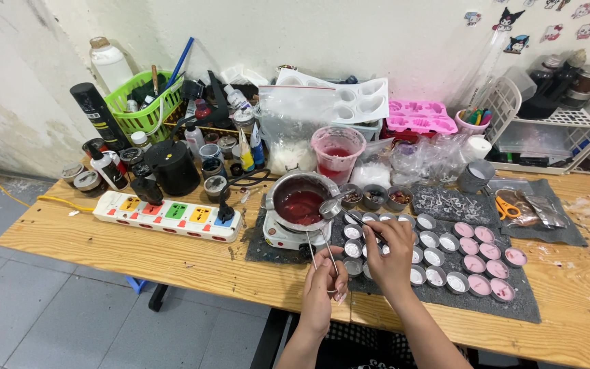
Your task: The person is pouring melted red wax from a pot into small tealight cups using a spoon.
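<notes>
At centre, hands: your left hand (324,283) pinches tweezers (321,251); your right hand (389,247) grips a ladle (331,208).
Right, done: pink cups (476,264) filled.
Middle, left: white cups (427,257) unfilled.

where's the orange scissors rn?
Head view, right side: the orange scissors lie on the dark mat on the table, beside a clear packet, below the white rack.

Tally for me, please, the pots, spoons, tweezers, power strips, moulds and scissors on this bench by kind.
Pot: 1
Spoon, in the right hand: 1
Tweezers, in the left hand: 1
Power strip: 1
Moulds: 2, a white mould and a pink mould
Scissors: 1
Total: 7
</notes>
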